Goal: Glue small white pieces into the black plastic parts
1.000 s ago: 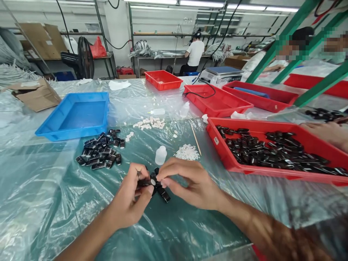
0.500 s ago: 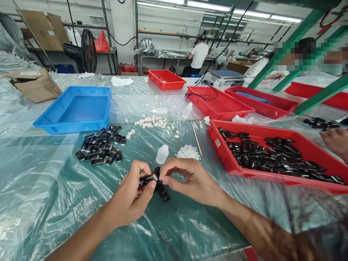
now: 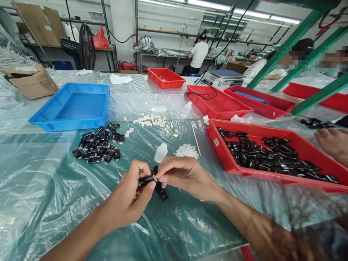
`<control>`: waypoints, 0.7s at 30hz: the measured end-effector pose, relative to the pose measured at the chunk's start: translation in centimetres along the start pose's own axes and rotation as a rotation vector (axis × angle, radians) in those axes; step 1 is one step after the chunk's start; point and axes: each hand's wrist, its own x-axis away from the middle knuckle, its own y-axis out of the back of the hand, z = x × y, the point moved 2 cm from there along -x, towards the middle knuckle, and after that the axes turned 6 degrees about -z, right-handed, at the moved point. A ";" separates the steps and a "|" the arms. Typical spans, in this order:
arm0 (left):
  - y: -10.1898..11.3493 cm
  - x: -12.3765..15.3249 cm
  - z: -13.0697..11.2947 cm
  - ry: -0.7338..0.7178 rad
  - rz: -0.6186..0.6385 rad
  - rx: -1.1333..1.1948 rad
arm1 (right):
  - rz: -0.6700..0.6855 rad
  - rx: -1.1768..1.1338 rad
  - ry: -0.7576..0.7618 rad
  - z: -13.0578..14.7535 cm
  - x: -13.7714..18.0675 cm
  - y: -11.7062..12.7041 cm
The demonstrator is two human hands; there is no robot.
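Observation:
My left hand (image 3: 133, 197) is closed around a small black plastic casing (image 3: 148, 180) with a pale end that points right. The fingertips of my right hand (image 3: 187, 177) are pinched together at that pale end; whatever lies between them is too small to make out. More black casings (image 3: 163, 194) lie on the table just beneath my hands, partly hidden by them. Just beyond my fingers stands a small white translucent bottle (image 3: 161, 153), and a heap of tiny white pieces (image 3: 186, 151) lies to its right.
A pile of black casings (image 3: 99, 144) lies at left, before a blue tray (image 3: 35, 121). White pads (image 3: 150, 120) are scattered farther back. A wooden stick (image 3: 196, 139) lies near a red tray (image 3: 217, 152) full of casings. Another person's hand (image 3: 333, 143) rests beyond it.
The whole view has shifted slightly. Both hands keep their places at the casing, the right fingertips still pinched at its pale end.

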 end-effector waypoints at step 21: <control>-0.2 0.8 -0.3 -0.001 0.131 0.085 | 0.182 -0.277 -0.260 -2.2 0.0 -0.3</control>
